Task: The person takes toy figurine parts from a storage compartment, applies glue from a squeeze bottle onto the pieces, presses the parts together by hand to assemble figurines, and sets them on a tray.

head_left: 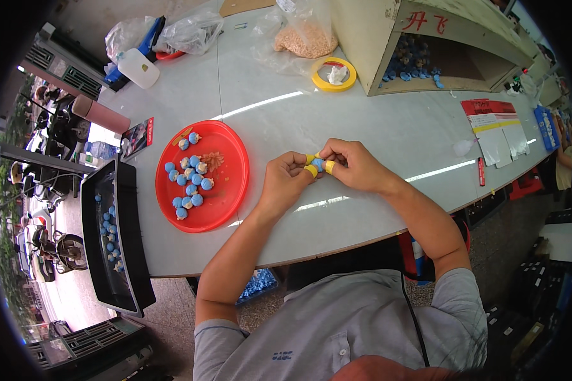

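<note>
My left hand (283,179) and my right hand (356,166) meet over the table, both closed. Between their fingertips they pinch one small blue piece (318,164), mostly covered by the fingers, so its exact kind does not show. Yellow tape wraps the thumbs and at least one other fingertip. To the left of my hands lies a round red plate (216,200). Small round blue pieces with pale parts (191,173) sit on it in loose groups, beside a brownish patch of small bits.
A black tray (140,270) with more blue pieces sits at the table's left edge. Behind it lie a pink bottle (100,113) and a white jug (138,68). Farther back are a yellow tape roll (333,74), a bag of beige bits (306,39) and an open-fronted box (378,54) holding blue pieces.
</note>
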Demonstrator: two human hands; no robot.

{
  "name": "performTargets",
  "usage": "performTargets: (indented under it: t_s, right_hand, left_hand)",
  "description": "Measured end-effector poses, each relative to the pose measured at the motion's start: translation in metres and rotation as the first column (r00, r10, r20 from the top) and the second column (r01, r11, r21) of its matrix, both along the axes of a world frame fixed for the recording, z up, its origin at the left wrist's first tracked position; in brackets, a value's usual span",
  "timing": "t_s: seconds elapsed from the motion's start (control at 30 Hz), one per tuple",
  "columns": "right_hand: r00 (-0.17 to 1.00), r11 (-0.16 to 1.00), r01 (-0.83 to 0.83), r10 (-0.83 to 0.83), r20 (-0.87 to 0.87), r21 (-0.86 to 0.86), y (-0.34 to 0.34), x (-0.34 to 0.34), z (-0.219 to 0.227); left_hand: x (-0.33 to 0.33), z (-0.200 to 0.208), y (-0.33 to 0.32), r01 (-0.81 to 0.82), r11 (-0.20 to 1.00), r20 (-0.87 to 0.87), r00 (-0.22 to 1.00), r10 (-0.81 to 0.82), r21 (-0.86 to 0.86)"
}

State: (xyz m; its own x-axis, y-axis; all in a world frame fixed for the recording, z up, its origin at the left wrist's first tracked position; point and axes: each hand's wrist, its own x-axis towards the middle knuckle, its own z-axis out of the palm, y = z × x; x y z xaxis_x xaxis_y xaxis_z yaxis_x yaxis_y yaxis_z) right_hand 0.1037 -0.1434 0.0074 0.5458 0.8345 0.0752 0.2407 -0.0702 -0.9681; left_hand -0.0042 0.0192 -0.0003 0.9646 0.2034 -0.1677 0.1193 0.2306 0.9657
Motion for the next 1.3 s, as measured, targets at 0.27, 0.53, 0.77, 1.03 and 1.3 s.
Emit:
performTargets:
  t_s: [0.27,0.53,0.77,1.03,1.3]
  right_hand:
    - [1.000,1.000,-0.007,0.007,0.004,-0.013,0.0006,-0.0001,-0.0031]
    - [1.000,1.000,-0.011,0.011,0.017,-0.010,0.0004,0.0006,-0.0041]
    - [1.000,1.000,-0.005,0.006,0.011,-0.018,0.0002,0.0004,-0.0056]
    - [1.000,1.000,-0.005,0.006,0.006,-0.017,0.0009,0.0003,-0.0050]
    - [1.000,1.000,0.000,0.000,-0.004,-0.009,0.0016,-0.0003,-0.0056]
  left_hand:
    - [-0.0002,-0.0037,0.0018,0.014,0.999,-0.017,1.000,-0.013,0.042]
    - [-0.0003,-0.0025,0.0006,0.009,0.999,-0.015,1.000,-0.008,0.043]
    - [0.0001,-0.0023,-0.0016,-0.027,1.000,-0.004,1.000,0.027,0.014]
    - [0.0001,-0.0027,-0.0008,-0.028,0.999,-0.006,1.000,0.028,0.025]
    - [0.0005,0.0026,-0.0025,-0.030,0.999,-0.033,0.999,0.031,0.031]
